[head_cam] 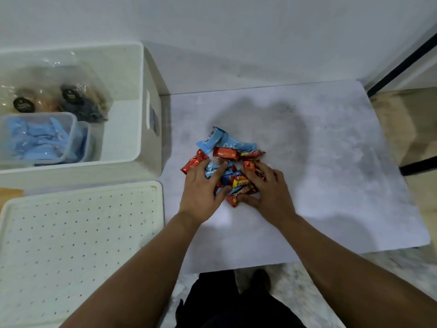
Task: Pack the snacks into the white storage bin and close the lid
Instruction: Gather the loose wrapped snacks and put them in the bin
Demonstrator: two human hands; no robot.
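A pile of small red and blue snack packets [225,153] lies on the white table top [331,185]. My left hand [203,188] rests on the pile's left side with fingers spread over the packets. My right hand [267,188] presses in from the right, fingers lying on the wrappers. The white storage bin [142,102] stands open at the left. Inside it are a clear tub of blue packets [37,138] and clear bags with dark labels [71,95]. The bin's white dotted lid [78,245] lies flat in front of the bin.
A white wall runs behind the table. A black frame bar [402,60] crosses the right corner above a wooden floor patch. My dark trousers and a shoe [260,278] show below the table's near edge.
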